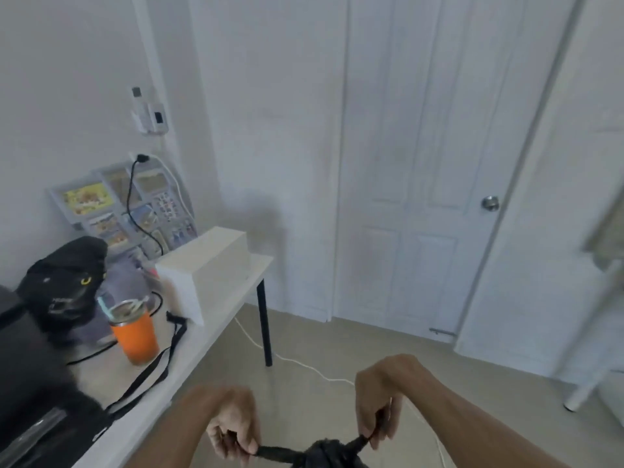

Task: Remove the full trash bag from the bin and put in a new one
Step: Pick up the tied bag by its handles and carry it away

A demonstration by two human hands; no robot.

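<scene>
While I pull the two twisted ends of the black trash bag (324,450) apart, my left hand (233,430) pinches one end between thumb and curled fingers, and my right hand (378,417) is closed around the other end. The gathered mouth of the bag sits between my two grips, low at the bottom edge of the view, so most of the bag is hidden below. I judge that I hold it this way to tighten a knot, because a full bag must be closed before I carry it away (the bin itself I cannot see here).

To the left of my left grip stands a white table (216,319) with a dark leg. On it are an orange tumbler (136,336), a white box (206,268), a black bag (64,285) and black straps. Beyond my hands the floor (388,336) is pale beige, with a white cable (304,364) lying across it. Further away is a white door (415,184) with a round metal knob.
</scene>
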